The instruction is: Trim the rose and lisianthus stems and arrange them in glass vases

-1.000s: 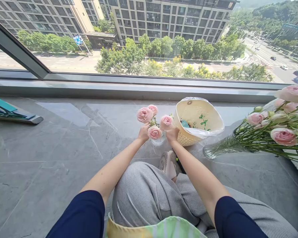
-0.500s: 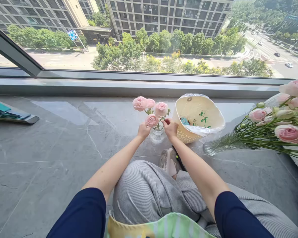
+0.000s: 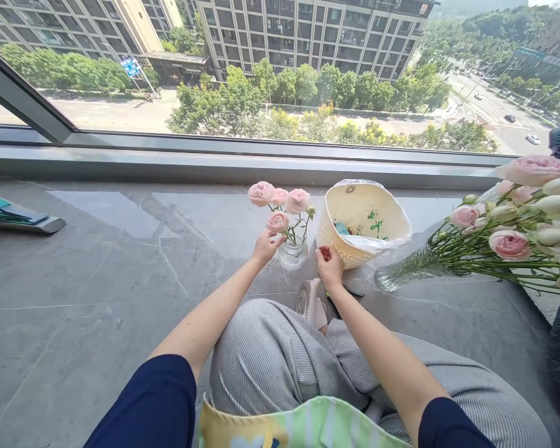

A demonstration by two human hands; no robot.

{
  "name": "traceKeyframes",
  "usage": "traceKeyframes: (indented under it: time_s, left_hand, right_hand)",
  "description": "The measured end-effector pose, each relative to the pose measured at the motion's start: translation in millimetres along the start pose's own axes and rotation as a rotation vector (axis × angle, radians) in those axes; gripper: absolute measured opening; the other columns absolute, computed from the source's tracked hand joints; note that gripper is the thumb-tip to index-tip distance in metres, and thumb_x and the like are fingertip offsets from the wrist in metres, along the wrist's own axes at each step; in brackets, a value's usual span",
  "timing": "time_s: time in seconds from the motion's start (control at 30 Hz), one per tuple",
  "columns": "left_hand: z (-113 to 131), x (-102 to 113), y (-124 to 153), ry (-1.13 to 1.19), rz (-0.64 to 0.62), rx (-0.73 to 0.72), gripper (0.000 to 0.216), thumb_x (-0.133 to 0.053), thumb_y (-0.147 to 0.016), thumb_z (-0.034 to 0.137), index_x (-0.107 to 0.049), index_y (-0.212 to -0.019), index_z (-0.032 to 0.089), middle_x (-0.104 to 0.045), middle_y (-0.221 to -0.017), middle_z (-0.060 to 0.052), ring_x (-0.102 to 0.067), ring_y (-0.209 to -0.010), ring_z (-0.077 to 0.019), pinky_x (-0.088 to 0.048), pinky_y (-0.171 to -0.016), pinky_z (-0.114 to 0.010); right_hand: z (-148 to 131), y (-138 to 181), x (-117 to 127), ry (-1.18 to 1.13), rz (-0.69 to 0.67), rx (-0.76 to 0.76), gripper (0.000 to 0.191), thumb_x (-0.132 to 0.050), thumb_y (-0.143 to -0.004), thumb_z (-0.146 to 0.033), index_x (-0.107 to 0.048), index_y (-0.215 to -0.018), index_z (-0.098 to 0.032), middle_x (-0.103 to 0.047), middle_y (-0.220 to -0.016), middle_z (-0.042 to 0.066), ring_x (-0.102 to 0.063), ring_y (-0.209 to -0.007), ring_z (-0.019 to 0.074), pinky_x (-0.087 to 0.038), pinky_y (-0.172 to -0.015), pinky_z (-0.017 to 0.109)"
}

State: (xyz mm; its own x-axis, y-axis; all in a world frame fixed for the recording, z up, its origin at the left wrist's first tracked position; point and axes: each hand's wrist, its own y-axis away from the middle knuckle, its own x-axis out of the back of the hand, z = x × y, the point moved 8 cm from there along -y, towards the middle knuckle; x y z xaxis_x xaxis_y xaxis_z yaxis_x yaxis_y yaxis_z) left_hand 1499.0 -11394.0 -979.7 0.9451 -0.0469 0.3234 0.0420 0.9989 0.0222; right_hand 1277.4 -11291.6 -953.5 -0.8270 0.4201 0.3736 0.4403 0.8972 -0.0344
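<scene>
Several pink roses (image 3: 298, 200) stand in a small ribbed glass vase (image 3: 292, 254) on the grey floor. My left hand (image 3: 266, 249) is just left of the vase, fingers stretched out and apart beneath the front rose (image 3: 277, 222). Whether its fingertips touch the bloom or its stem is hard to see. My right hand (image 3: 330, 266) is away from the vase, in front of the cream bin (image 3: 354, 252). Its fingers are curled together, and anything between them is hidden. Inside the lined bin lie green plant scraps and a small blue piece.
To the right a tall glass vase (image 3: 404, 269) leans over with many pink roses and buds. A dark-handled tool (image 3: 354, 291) lies partly hidden behind my right wrist. Teal and grey flat items (image 3: 21, 214) are at the left. The window frame (image 3: 261, 146) runs behind.
My right hand has left the rose stems and moved right and down to the bin's front. My left hand has loosened and lies slightly lower. The view has shifted a little.
</scene>
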Motion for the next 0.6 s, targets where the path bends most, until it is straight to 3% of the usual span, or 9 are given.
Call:
traceKeyframes:
  time_s: [0.13, 0.27, 0.43, 0.6]
  left_hand:
    - [0, 6, 3, -0.124, 0.0, 0.041, 0.036, -0.069, -0.07, 0.041, -0.053, -0.093, 0.018, -0.062, -0.104, -0.008, -0.064, -0.086, -0.0161, -0.05, -0.071, -0.027]
    - [-3, 8, 13, -0.303, -0.067, 0.114, 0.03, -0.071, -0.065, 0.037, -0.048, -0.073, 0.019, -0.059, -0.074, 0.0, -0.058, -0.066, -0.0132, -0.046, -0.061, -0.025]
    - [12, -4, 36, -0.363, -0.3, 0.14, 0.028, -0.074, -0.058, 0.037, -0.054, -0.066, 0.02, -0.062, -0.064, -0.001, -0.057, -0.058, -0.0151, -0.043, -0.051, -0.024]
    - [46, -30, 67, -0.361, -0.573, 0.072, 0.031, -0.073, -0.054, 0.044, -0.064, -0.071, 0.021, -0.071, -0.078, -0.005, -0.065, -0.071, -0.0199, -0.05, -0.064, -0.027]
  right_hand:
    - [10, 8, 14, 0.047, 0.022, -0.038, 0.027, -0.05, -0.08, -0.043, -0.061, -0.085, -0.018, -0.069, -0.079, 0.005, -0.062, -0.067, 0.0167, -0.049, -0.069, 0.029]
    - [10, -1, 10, 0.098, -0.018, -0.024, 0.022, -0.052, -0.079, -0.039, -0.061, -0.086, -0.02, -0.07, -0.086, 0.004, -0.063, -0.074, 0.0172, -0.047, -0.075, 0.031]
    - [3, -23, -7, 0.15, -0.147, 0.044, 0.016, -0.059, -0.076, -0.026, -0.059, -0.092, -0.022, -0.069, -0.093, 0.002, -0.064, -0.089, 0.0154, -0.045, -0.086, 0.03]
    - [-11, -36, -10, 0.223, -0.203, 0.048, 0.025, -0.062, -0.074, -0.017, -0.059, -0.099, -0.018, -0.067, -0.091, 0.003, -0.063, -0.086, 0.0159, -0.046, -0.082, 0.03]
